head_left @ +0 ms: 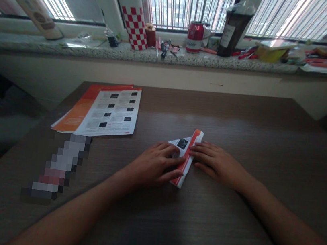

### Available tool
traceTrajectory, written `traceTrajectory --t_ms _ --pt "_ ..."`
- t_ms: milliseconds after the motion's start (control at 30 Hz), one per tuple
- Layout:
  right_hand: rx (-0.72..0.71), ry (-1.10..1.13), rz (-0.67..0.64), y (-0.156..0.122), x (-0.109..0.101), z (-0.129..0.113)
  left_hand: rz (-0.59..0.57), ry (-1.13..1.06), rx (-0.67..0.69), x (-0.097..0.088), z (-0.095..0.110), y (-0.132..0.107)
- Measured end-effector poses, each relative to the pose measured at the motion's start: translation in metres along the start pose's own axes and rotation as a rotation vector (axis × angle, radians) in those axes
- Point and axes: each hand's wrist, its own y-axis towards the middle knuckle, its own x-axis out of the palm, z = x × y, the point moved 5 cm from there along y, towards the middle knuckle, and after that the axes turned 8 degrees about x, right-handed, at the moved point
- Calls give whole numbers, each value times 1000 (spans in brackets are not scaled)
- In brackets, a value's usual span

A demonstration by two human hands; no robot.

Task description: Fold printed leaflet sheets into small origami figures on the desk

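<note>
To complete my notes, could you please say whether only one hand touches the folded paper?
No, both the left hand and right hand touch the folded paper.

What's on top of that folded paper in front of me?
Your left hand and right hand overlap the folded paper. A red band and dark printed square remain visible; whatever is printed under the fingers is hidden.

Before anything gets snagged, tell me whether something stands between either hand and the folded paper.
Nothing visible does: the left hand lies on the folded paper, and the right hand touches its right side. The printed sheets lie apart, farther off to the left.
</note>
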Motion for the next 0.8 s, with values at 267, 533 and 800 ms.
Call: traceTrajectory --t_ms 267,533,800 --pt "3 6 -65 -3 -1 3 -43 -7 17 9 6 1" --pt "-6 42 -49 -7 -1 2 -38 30 -13 9 12 4" --pt "-10 57 -23 -4 -5 -1 -23 33 -4 10 14 5"
